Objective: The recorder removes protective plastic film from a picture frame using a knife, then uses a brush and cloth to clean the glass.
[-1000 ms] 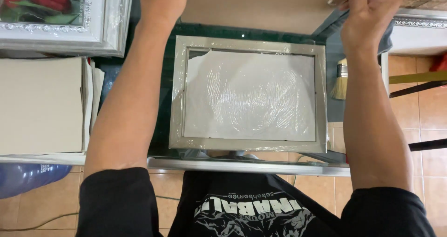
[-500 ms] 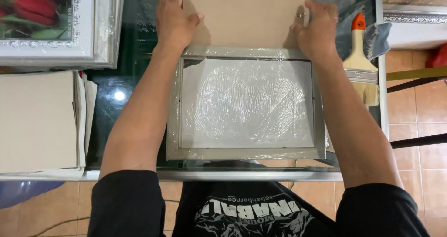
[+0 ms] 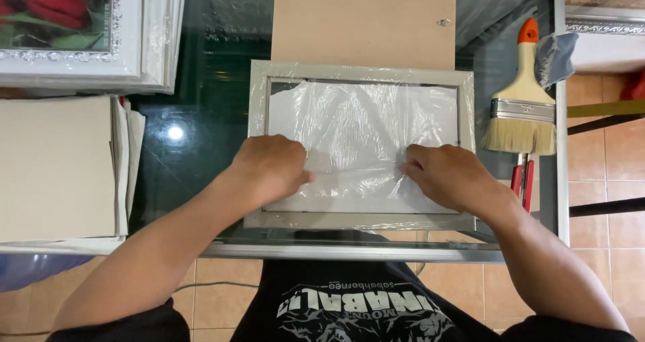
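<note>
Both hands, left hand (image 3: 269, 171) and right hand (image 3: 449, 177), press half-curled fingers on the wrapped silver frame (image 3: 361, 73), gripping nothing

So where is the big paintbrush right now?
In the head view the paintbrush lies on the glass table, to the right of the silver picture frame, just beyond the right hand.
</note>
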